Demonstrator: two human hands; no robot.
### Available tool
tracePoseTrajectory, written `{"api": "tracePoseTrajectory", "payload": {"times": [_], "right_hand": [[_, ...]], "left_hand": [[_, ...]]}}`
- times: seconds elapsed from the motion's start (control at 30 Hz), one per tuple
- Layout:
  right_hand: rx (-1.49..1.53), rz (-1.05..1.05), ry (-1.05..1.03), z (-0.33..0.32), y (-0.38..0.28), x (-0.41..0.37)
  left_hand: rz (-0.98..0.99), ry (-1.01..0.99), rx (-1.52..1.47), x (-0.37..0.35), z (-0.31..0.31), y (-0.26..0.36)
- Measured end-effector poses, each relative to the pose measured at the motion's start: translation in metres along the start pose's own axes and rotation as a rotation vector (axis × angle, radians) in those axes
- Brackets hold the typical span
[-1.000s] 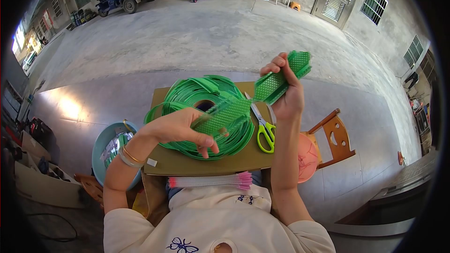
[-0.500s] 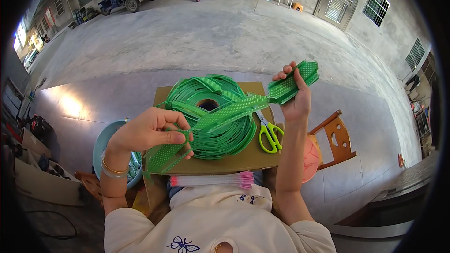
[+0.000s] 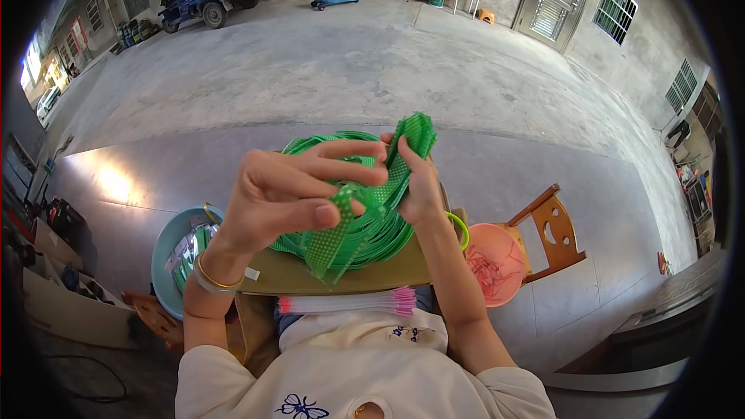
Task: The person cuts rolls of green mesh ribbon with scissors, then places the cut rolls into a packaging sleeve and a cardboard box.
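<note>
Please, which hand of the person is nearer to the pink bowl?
The right hand: it is up and left of the pink bowl in view. The left hand is farther left, in front of the green coil.

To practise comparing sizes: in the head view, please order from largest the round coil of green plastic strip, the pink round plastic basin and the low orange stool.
1. Round coil of green plastic strip, partly hidden
2. Pink round plastic basin
3. Low orange stool, far from the camera
</note>
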State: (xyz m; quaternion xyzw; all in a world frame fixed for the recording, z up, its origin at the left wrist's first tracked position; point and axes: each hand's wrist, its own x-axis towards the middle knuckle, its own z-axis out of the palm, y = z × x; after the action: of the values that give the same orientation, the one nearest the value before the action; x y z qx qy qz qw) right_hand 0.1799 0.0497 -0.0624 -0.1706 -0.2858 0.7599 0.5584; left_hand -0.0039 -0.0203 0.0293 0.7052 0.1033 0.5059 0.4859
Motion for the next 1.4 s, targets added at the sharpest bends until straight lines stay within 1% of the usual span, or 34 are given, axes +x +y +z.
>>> {"api": "tracePoseTrajectory", "payload": {"times": [0.07,0.13,0.17,0.23,0.27,0.37,0.47,0.57,0.63,0.67,0.73,0.77,0.87,0.97,1.07,1.17,1.27,1.3,1.37,1.4], "right_hand": [[-0.008,0.089,-0.012,0.013,0.006,-0.009],[0.026,0.199,-0.034,0.026,0.013,-0.017],[0.051,0.197,-0.092,0.028,0.017,-0.02],[0.101,0.19,-0.204,0.03,0.024,-0.024],[0.022,0.181,-0.178,0.034,0.026,-0.026],[0.023,0.15,-0.196,0.046,0.021,-0.038],[0.114,0.203,-0.483,0.03,0.02,-0.033],[-0.245,0.179,-0.342,0.033,0.019,-0.038],[-0.349,0.225,-0.347,0.03,0.019,-0.034],[-0.401,0.249,-0.35,0.029,0.018,-0.032],[-0.377,0.295,-0.355,0.039,0.008,-0.039],[-0.365,0.318,-0.357,0.042,0.005,-0.042],[-0.339,0.383,-0.457,0.032,0.008,-0.037],[-0.375,0.482,-0.553,0.028,0.003,-0.037],[-0.412,0.572,-0.531,0.03,0.0,-0.041],[-0.535,0.526,-0.544,0.026,0.002,-0.041],[-0.776,0.464,-0.48,0.026,-0.001,-0.038],[-1.102,0.127,-0.456,0.016,0.006,-0.037],[-1.679,-0.612,-0.356,-0.013,0.03,-0.034],[-1.785,-0.615,-0.287,-0.011,0.031,-0.036]], "left_hand": [[-0.164,0.08,0.025,0.004,0.006,-0.004],[-0.15,0.207,0.1,0.009,0.013,-0.022],[-0.143,0.271,0.136,0.011,0.014,-0.031],[-0.085,0.322,0.434,0.014,0.013,-0.04],[-0.055,0.344,0.583,0.015,0.012,-0.044],[-0.057,0.436,0.427,0.011,0.007,-0.057],[-0.104,0.475,0.352,0.007,0.005,-0.062],[-0.167,0.536,0.102,0.004,0.005,-0.069],[-0.346,0.56,0.025,0.003,0.005,-0.06],[-0.4,0.551,0.004,0.002,0.004,-0.056],[-0.475,0.511,-0.019,0.0,0.0,-0.051],[-0.482,0.483,-0.023,-0.001,-0.002,-0.051],[-0.473,0.407,-0.038,-0.001,-0.009,-0.051],[-0.539,0.315,-0.189,0.002,-0.015,-0.046],[-0.587,0.194,-0.171,0.0,-0.024,-0.039],[-0.554,0.247,0.064,-0.006,-0.02,-0.041],[-0.474,0.169,0.203,-0.011,-0.023,-0.047],[-0.522,0.184,0.184,-0.011,-0.025,-0.049],[-0.618,0.215,0.147,-0.01,-0.031,-0.053],[-0.699,0.225,0.105,-0.012,-0.036,-0.058]]}}
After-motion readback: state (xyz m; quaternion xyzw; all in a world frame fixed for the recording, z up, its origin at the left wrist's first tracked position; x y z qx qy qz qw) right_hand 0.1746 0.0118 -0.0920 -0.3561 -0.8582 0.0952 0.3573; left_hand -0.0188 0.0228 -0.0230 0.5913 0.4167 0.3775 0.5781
